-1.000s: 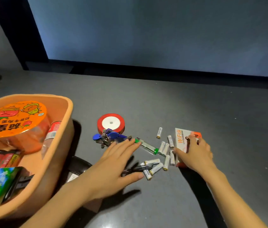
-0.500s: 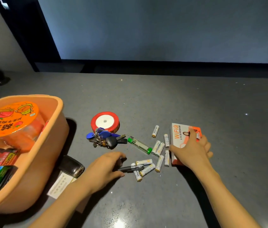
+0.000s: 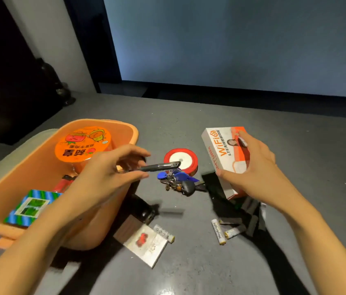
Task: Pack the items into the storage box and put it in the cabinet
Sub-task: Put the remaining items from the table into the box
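The orange storage box (image 3: 22, 169) stands at the left and holds an orange-lidded noodle cup (image 3: 82, 143), a red lighter (image 3: 62, 183) and a green-and-blue pack (image 3: 30, 206). Over its right rim, my left hand (image 3: 106, 177) is shut on a black pen (image 3: 159, 166) held level. My right hand (image 3: 252, 169) grips a white-and-orange WiFi box (image 3: 221, 150), lifted off the dark grey tabletop. Below it lie several white batteries (image 3: 217, 231). A red ribbon spool (image 3: 181, 159) and a bunch of keys with blue tags (image 3: 177, 182) lie between the hands.
A silver card pack (image 3: 146, 245) and a black car key fob (image 3: 144, 210) lie just right of the storage box. A large dark screen (image 3: 231, 43) stands behind the far table edge. A dark object (image 3: 61, 88) sits at the back left.
My left hand has picked the pen up off the table and carried it left toward the storage box. My right hand has lifted the WiFi box. The camera has come closer.
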`<action>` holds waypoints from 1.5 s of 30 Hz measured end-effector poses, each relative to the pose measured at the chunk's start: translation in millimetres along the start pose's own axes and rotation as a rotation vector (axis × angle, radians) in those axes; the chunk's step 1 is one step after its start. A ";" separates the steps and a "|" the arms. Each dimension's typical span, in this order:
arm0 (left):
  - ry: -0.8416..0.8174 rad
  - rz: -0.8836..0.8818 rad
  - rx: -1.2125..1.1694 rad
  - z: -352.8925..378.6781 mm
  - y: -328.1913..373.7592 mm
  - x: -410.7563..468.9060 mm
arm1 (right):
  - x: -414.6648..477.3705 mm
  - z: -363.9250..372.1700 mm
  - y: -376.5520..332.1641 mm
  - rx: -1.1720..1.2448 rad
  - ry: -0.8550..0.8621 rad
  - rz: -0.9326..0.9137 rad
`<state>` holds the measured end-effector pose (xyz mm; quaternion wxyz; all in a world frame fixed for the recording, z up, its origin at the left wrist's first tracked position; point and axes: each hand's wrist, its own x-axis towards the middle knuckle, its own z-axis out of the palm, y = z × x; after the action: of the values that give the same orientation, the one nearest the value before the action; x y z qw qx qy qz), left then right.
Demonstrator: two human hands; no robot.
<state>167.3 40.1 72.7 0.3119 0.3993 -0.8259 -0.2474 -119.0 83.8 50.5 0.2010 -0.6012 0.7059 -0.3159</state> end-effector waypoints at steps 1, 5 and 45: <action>0.036 -0.023 0.012 -17.9 -4.4 -4.4 | 2.3 5.8 -12.4 0.006 -0.032 -0.041; 0.136 -0.100 0.088 -80.5 -37.1 -22.4 | 9.2 35.7 -62.5 0.003 -0.153 -0.202; -0.216 0.036 -0.034 -130.1 -164.8 -8.3 | 33.2 185.3 -199.6 0.310 -0.090 -0.094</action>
<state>347.4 -66.0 50.5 0.2323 0.3501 -0.8574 -0.2971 141.5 -2.0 57.6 0.3079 -0.6089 0.6100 -0.4029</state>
